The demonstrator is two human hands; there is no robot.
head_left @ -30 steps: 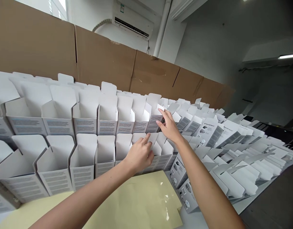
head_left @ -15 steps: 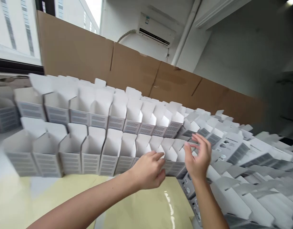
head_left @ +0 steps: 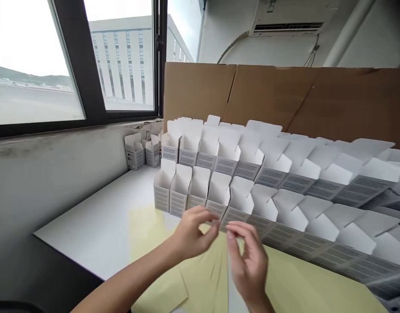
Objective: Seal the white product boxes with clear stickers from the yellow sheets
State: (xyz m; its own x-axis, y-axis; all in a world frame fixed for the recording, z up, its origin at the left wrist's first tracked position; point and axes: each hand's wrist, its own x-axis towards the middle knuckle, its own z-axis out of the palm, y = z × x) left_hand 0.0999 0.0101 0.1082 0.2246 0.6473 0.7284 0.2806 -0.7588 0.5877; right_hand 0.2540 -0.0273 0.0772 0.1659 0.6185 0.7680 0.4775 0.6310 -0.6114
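Rows of small white cartons (head_left: pixel 219 198) stand upright on the table with their top flaps open, grey print on their sides. My left hand (head_left: pixel 192 236) hovers just in front of the front row, fingers loosely curled and apart, holding nothing. My right hand (head_left: pixel 249 257) is beside it, a little nearer to me, fingers also apart and bent, with nothing in them. Both hands are slightly smeared by motion and touch no carton. Under them lies a pale yellow sheet (head_left: pixel 203 278).
The white table (head_left: pixel 102 226) ends at a dark edge on the left. A brown cardboard wall (head_left: pixel 284 95) stands behind the cartons. A few more cartons (head_left: pixel 139 150) sit by the grey sill under a window (head_left: pixel 72 56).
My view has swung left, so the window now shows. Both hands have drawn back from the cartons toward me and come closer together over the yellow sheet.
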